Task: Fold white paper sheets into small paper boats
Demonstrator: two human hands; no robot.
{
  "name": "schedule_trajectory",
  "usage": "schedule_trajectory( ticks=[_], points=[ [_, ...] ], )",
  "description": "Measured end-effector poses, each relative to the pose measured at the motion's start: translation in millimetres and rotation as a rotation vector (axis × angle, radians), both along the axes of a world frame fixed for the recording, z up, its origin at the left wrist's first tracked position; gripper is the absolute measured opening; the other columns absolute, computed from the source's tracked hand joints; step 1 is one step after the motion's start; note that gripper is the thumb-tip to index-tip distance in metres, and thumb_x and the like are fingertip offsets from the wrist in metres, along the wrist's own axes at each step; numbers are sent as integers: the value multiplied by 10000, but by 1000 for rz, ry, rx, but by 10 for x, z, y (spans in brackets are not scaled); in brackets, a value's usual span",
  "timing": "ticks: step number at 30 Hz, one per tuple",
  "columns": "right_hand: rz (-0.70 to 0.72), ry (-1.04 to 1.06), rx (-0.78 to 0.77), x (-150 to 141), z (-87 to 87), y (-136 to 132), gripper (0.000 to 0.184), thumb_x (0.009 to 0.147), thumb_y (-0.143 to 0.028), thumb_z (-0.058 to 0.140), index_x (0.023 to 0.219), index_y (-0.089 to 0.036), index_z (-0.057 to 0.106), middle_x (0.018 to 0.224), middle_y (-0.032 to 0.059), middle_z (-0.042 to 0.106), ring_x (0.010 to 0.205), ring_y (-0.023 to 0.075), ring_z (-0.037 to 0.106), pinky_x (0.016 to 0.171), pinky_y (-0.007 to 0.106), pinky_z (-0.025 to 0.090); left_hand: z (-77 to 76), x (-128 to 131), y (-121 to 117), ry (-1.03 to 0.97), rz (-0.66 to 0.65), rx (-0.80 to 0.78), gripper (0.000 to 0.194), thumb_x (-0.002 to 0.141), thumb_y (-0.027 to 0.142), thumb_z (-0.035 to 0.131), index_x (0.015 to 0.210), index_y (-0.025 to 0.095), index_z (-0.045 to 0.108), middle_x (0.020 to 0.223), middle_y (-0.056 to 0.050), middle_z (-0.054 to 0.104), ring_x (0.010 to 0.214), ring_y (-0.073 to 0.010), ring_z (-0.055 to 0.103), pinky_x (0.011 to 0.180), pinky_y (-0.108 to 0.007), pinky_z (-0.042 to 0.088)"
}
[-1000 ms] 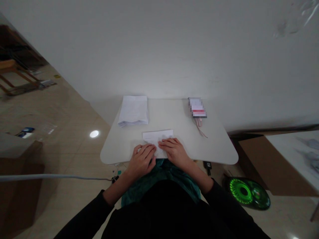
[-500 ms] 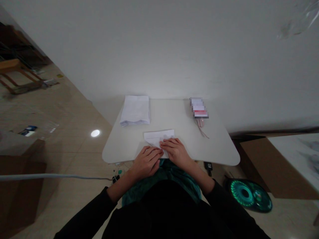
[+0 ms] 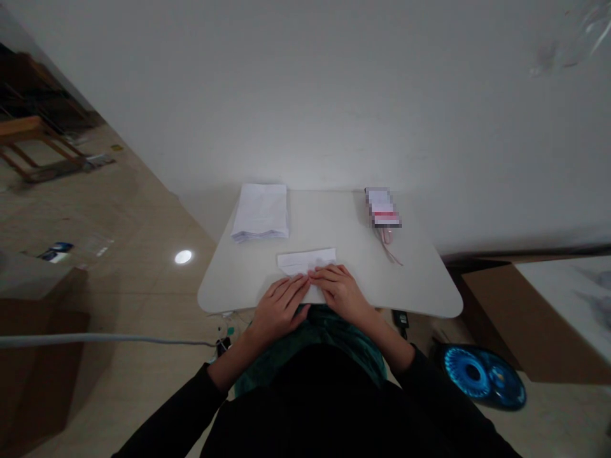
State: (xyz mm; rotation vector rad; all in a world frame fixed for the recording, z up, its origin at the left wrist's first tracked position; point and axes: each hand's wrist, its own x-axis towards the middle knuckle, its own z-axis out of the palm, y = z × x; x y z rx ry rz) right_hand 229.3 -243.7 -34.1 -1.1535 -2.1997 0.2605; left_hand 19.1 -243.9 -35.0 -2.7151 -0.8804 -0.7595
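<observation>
A folded sheet of white paper (image 3: 305, 258) lies near the front edge of the white table, with a straight folded band along its far side. My left hand (image 3: 282, 303) rests on its near left part, fingers stretched out and thumb apart. From the right, my right hand (image 3: 338, 290) lies on the paper with its fingers laid flat. The fingertips of both hands meet near the paper's middle. Much of the paper's near part is hidden under the hands.
A stack of white paper (image 3: 261, 211) lies at the table's back left. At the back right is a blurred-out object (image 3: 382, 207) with a pink strap (image 3: 387, 238). A wall stands behind the white table (image 3: 329, 219). A lit blue fan-like device (image 3: 482, 375) sits lower right.
My left hand has moved slightly forward and its fingers have straightened, reaching my right fingertips. The paper's left slanting edge is now more covered. The device's light turned from green to blue.
</observation>
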Motion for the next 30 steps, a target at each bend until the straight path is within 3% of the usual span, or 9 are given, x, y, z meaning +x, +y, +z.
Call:
schedule_trajectory(
  ticks=[6,12,16,21,25,30],
  points=[
    [-20,0,-34,-18,22,-3,357,860,-9,529,1115,-199,691,1197,45,711,1094,228,593,935,405,432,-74,13,-4,-56,-34,12,302,920,257,586,1207,173,633,1146,-73,726,1110,-217,653,905,-367,493],
    [-44,-60,-47,-38,28,-5,379,857,-12,527,1175,-173,656,1152,80,709,1055,244,578,911,410,427,20,79,-30,-79,-59,-55,292,912,230,567,1174,120,629,1189,-109,699,1132,-234,624,929,-378,486],
    [-33,-32,-31,-36,15,-1,314,876,-33,538,1104,-190,687,1145,67,718,1046,236,588,905,409,424,75,95,-56,-76,-56,-106,300,889,248,552,1136,105,642,1164,-129,695,1077,-241,632,922,-379,492],
    [-34,-25,-24,-31,-11,9,290,876,-50,557,1060,-216,706,1154,56,723,1045,235,602,894,419,429,96,32,-27,-33,116,-152,279,905,317,525,1078,149,665,1134,-120,701,1100,-281,623,928,-437,472],
    [-38,-1,3,-34,-33,15,320,859,-31,554,1055,-230,712,1153,34,728,1083,223,613,983,442,406,136,-3,55,13,276,-173,271,934,327,502,1076,166,667,1183,-133,681,1135,-298,605,937,-461,450],
    [-51,10,9,-52,-3,1,366,832,-23,547,1076,-241,712,1162,17,724,1265,211,541,1183,493,222,223,94,142,-24,453,-239,274,902,362,545,1088,178,627,1201,-132,645,1125,-294,586,947,-449,432]
  ],
)
